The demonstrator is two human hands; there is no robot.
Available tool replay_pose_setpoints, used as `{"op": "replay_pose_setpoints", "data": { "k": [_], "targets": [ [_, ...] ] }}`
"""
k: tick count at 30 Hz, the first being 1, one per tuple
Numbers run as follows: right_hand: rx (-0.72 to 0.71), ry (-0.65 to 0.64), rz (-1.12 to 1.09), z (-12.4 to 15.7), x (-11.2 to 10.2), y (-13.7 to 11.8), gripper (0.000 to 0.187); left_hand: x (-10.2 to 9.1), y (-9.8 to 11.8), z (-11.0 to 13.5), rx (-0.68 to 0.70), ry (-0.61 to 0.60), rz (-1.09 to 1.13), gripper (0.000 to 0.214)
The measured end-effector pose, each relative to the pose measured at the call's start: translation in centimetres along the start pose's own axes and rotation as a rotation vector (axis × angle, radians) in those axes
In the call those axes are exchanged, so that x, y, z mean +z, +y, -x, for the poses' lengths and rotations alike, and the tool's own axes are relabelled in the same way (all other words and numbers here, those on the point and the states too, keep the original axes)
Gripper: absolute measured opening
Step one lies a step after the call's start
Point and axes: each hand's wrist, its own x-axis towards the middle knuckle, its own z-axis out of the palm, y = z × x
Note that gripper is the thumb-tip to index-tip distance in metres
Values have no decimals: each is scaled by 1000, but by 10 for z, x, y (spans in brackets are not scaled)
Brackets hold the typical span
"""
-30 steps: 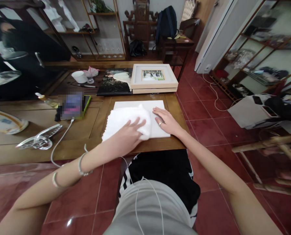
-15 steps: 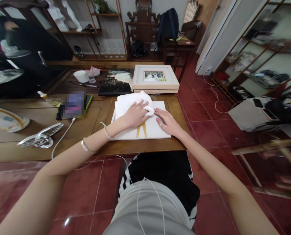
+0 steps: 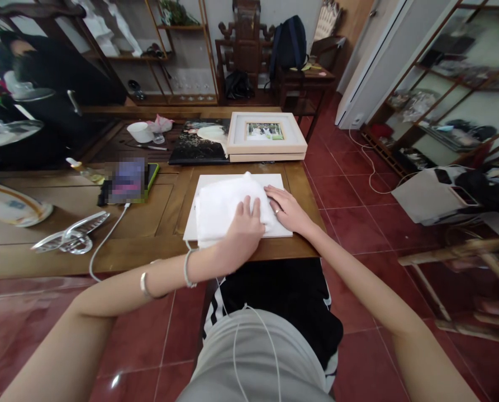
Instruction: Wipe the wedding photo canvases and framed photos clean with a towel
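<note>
A folded white cloth [image 3: 218, 204] covers much of a flat white board [image 3: 190, 223] at the table's front edge. My left hand [image 3: 247, 226] has hold of the cloth near its front right part, fingers bent and pressing down into it. Whatever is printed on the board beneath is hidden now. On the board's right side rests my right hand [image 3: 286, 207], palm down with fingers stretched out, its fingertips beside the cloth's edge.
Behind the board lie a light-framed picture [image 3: 266, 153] and a dark photo panel [image 3: 199, 151]. To the left are a clear hair claw clip [image 3: 71, 237], a phone [image 3: 127, 181] with a white cable, a small bottle [image 3: 84, 170] and a white cup [image 3: 140, 132].
My left hand has moved toward me, drawing the cloth down over the board and covering the gold shapes seen earlier. My right hand has stayed in place.
</note>
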Motion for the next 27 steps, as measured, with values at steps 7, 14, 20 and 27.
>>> {"op": "replay_pose_setpoints", "data": {
  "k": [7, 14, 20, 27],
  "targets": [
    [-9, -1, 4, 0, -2, -3, 40, -6, 17, 44, 152, 13, 23, 28],
    [-11, 11, -28, 0, 0, 1, 43, 1, -20, -4, 75, 29, 50, 36],
    [38, 148, -134, 0, -5, -1, 41, 9, -56, -59, 85, 1, 84, 40],
    [204, 371, -226, -1, -7, -2, 34, -1, -40, -67, 142, -10, 140, 37]
  ]
}}
